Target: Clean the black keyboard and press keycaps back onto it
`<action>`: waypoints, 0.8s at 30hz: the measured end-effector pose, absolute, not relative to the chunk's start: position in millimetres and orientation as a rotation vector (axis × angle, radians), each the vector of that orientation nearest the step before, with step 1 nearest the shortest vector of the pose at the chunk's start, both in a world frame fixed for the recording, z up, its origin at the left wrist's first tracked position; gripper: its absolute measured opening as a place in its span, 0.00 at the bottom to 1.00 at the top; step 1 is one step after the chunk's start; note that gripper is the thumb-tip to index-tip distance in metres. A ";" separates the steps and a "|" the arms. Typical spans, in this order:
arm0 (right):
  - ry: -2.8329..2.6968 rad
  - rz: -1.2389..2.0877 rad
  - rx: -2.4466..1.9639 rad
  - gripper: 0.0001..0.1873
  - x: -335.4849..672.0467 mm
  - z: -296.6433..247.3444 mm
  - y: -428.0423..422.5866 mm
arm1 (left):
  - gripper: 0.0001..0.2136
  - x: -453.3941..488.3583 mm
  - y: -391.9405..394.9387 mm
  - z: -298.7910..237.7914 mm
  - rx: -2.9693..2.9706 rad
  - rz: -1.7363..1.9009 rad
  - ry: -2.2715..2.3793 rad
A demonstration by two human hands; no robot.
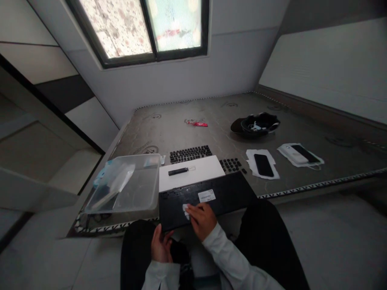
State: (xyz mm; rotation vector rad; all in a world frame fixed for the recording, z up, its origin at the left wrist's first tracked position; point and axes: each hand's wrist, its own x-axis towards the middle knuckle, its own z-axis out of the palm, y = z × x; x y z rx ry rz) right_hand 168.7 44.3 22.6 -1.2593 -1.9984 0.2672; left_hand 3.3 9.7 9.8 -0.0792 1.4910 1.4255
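- One white wad is pinched in my right hand, fingers closed on it and pressed to the black keyboard base, perhaps to bear on one spot.
- My left hand is half curled at the base's near left corner, probably to steady it; I can't tell how firmly.
- The base lies with its white label up, so I judge this is the underside.
- Beyond the base, black keycaps sit in rows, presumably keeping their order.
- Left of the base stands a clear tray.
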 end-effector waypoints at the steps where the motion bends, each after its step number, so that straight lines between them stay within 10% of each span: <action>1: -2.024 0.274 -1.222 0.19 162.3 22.4 40.6 | 0.12 2.9 10.3 9.8 -0.084 1.421 1.496; 24: -1.428 -0.027 -2.439 0.18 339.7 49.7 132.5 | 0.09 0.5 6.0 9.1 -0.019 1.433 1.432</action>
